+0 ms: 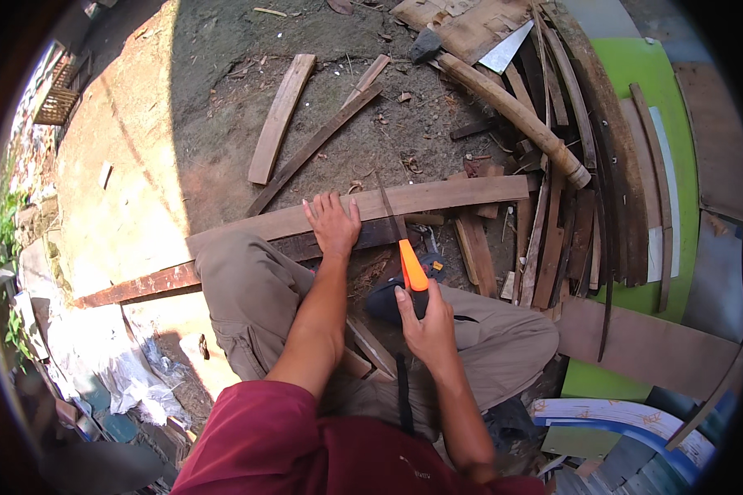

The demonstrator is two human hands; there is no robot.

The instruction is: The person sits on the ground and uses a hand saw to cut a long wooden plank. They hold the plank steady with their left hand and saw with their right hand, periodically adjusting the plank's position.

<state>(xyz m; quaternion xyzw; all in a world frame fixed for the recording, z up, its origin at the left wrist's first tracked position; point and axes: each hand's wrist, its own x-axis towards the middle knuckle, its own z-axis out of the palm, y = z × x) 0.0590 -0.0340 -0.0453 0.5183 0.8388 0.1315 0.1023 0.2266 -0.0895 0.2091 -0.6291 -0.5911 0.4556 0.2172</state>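
A long wooden plank [437, 196] lies across in front of my knees. My left hand [334, 224] rests flat on it with the fingers spread, pressing near its middle. In my right hand [428, 323] is a handsaw [415, 271] with an orange and black handle, the fingers wrapped round the grip. Its narrow blade points away from me and crosses the plank to the right of my left hand. Whether the teeth have cut into the wood I cannot tell. Beneath the plank runs a darker, reddish board [153, 283].
Loose wood strips [282, 115] lie on the dirt ahead. To the right are a hammer-like tool with a thick wooden handle [512, 114], a heap of scrap boards [560, 239] and a green panel [636, 74]. White plastic sheeting [124, 371] lies at the left.
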